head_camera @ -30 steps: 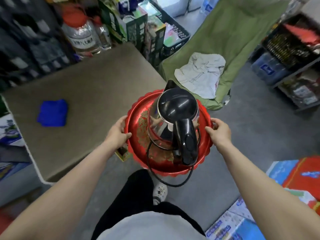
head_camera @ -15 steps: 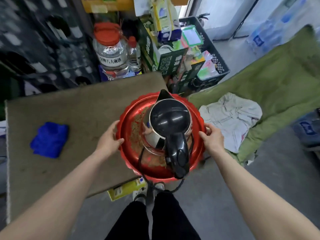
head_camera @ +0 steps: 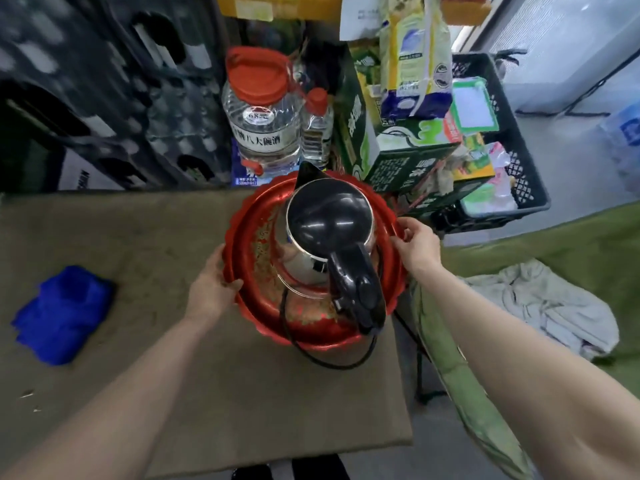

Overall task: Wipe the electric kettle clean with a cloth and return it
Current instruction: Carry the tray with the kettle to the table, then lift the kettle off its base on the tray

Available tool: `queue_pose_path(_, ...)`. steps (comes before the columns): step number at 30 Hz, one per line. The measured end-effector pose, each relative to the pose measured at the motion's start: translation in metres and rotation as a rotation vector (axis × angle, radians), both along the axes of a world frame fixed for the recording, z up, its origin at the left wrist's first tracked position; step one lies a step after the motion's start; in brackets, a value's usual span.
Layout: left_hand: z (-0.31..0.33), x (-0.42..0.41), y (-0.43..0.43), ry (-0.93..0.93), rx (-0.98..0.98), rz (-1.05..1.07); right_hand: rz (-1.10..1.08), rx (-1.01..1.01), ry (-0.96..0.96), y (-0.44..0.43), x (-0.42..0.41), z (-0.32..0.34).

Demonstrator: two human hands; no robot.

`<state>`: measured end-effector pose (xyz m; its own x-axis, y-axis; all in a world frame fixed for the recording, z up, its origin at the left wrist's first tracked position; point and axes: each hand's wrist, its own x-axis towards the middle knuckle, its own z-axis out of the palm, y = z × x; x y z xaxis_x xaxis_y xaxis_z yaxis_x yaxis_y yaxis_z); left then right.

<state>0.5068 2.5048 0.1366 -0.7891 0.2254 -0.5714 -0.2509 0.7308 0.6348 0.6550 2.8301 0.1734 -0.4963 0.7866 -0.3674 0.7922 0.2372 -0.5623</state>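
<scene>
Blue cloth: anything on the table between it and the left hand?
Nothing visible. The blue cloth lies alone at the table's left side, bare tabletop between it and the left hand. That hand, like the right hand, is busy gripping the red tray holding the kettle.

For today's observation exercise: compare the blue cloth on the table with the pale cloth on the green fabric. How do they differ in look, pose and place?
The blue cloth is vivid blue, while the pale cloth is off-white. The blue cloth sits bunched in a compact lump; the pale cloth lies spread and rumpled. The blue cloth rests on the brown table, left of the red tray; the pale cloth lies on green fabric to the right. Neither is touched by a hand.
</scene>
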Motion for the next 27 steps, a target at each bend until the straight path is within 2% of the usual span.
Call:
queue_pose_path(4, -0.012, -0.001, 0.011, 0.007, -0.037, 0.031, 0.036, -0.007, -0.008, 0.017, -0.022, -0.011)
queue_pose_path(11, -0.056, -0.009, 0.000, -0.028, 0.020, 0.067, 0.055, -0.005, -0.024, 0.018, -0.031, -0.017)
queue_pose_path(16, -0.038, -0.008, 0.006, -0.068, 0.006, 0.087, 0.127, -0.036, -0.085, 0.023, -0.031, -0.012)
queue_pose_path(20, 0.002, -0.005, 0.018, -0.078, -0.031, 0.006, 0.281, -0.219, -0.193, 0.025, -0.022, 0.010)
queue_pose_path(22, 0.019, -0.001, 0.021, -0.104, -0.026, -0.049, 0.345, -0.188, -0.205, 0.020, -0.011, 0.025)
queue_pose_path(24, 0.035, 0.001, 0.021, -0.094, -0.058, -0.116, 0.362, -0.127, -0.133, 0.009, 0.003, 0.044)
queue_pose_path(27, 0.068, 0.000, 0.029, -0.012, 0.030, -0.161, 0.295, -0.125, 0.139, -0.020, 0.020, 0.083)
